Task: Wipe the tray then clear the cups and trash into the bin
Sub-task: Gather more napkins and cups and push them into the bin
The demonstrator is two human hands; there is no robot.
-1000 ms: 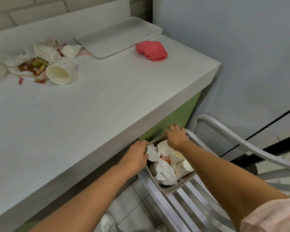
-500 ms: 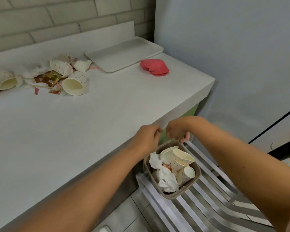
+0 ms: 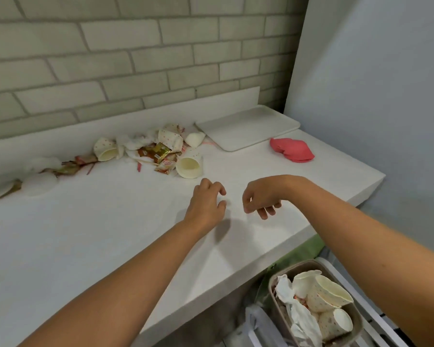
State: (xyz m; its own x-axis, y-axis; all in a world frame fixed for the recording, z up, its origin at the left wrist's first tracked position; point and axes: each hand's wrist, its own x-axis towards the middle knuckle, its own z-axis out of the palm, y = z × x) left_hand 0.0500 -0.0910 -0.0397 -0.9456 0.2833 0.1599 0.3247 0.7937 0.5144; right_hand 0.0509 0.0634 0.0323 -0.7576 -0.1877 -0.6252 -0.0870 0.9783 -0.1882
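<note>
Cup (image 3: 189, 166) lies just beyond the loosely curled, empty fingers of left hand (image 3: 206, 204) and right hand (image 3: 261, 199), likely light and crushable, best pinched gently at rim.

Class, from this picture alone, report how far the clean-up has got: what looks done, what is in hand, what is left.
Done: the tray lies bare, the cloth set beside it, and the bin holds some cups and tissue. In hand: nothing; the left hand and right hand are empty above the counter. Left: loose cups, wrappers and tissues heaped near the wall.
</note>
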